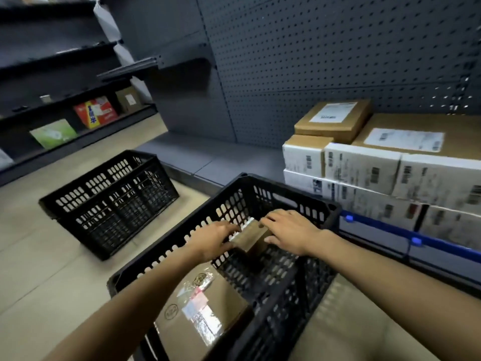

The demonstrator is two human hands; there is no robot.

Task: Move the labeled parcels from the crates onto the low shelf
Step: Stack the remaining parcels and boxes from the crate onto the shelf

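Note:
A black slotted crate (291, 201) stands right in front of me. Over its middle, a small brown parcel (253, 238) with a white label sits between my hands. My left hand (213, 241) grips its left side, fingers curled round the labelled edge. My right hand (289, 231) lies over its right side, fingers on top and thumb against the near face. A larger taped brown parcel (200, 308) lies in the crate's near end. The low grey shelf (208, 157) runs behind the crate, with several labelled parcels (390, 162) stacked at its right.
A second black crate (112, 199) sits tilted on the tan floor to the left, nothing visible inside. Dark shelving at far left holds a red box (95, 112) and a green box (53, 133). A grey pegboard wall (325, 61) backs the low shelf.

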